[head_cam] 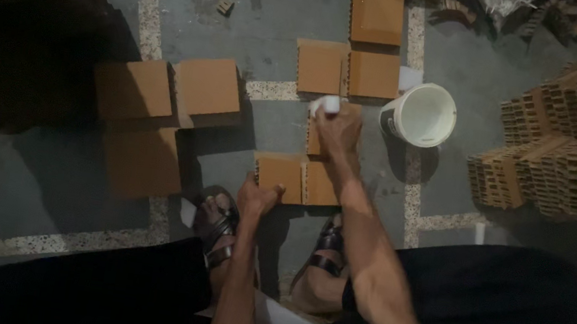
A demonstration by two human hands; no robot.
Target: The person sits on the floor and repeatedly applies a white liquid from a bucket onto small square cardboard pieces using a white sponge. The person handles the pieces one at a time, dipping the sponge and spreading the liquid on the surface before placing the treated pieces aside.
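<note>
From the head camera, the right hand (338, 128) has its grip closed on a small white cloth-like thing (325, 104), maybe a rag, pressed on a flat square orange-brown tile (334, 134) on the grey floor (288, 4). The left hand (257, 197) rests open on the near edge of another square orange-brown tile (281, 174). A round white plastic bucket (423, 115) stands just beside the right hand. Bare floor lies between the tile groups.

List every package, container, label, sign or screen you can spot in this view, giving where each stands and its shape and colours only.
No labels, signs or screens show.
Round white plastic bucket: on the grey floor, right of the right hand, open at the top, with a dark patch on its outer side.
Small white object: held in the right hand above an orange-brown square tile; its kind cannot be told.
</note>
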